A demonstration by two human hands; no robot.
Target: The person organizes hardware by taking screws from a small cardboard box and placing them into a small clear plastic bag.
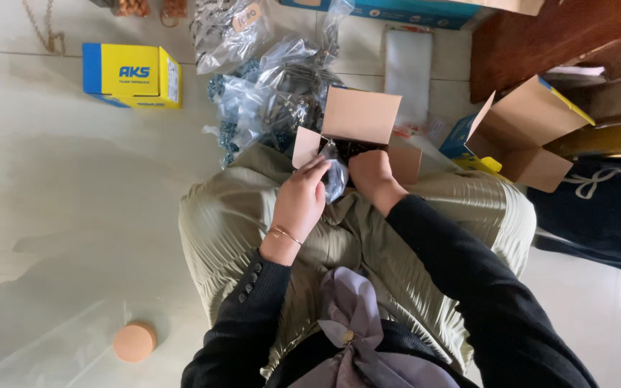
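Observation:
On my lap, covered by a pleated olive skirt, rests a small open cardboard box [359, 115] with its flaps up. My left hand [302, 197] pinches a clear plastic bag [337, 176] at the box's near edge. My right hand [371, 172] is closed on the same bag from the right, knuckles against the box opening. Dark small parts show inside the box, but I cannot make them out. Both sleeves are black, and a thin bracelet circles my left wrist.
A heap of clear bags with dark metal parts [267, 93] lies on the pale tiled floor beyond my knees. A closed yellow and blue box [132, 75] stands at the left, an open one [522, 133] at the right. A round cork disc [134, 341] lies near left.

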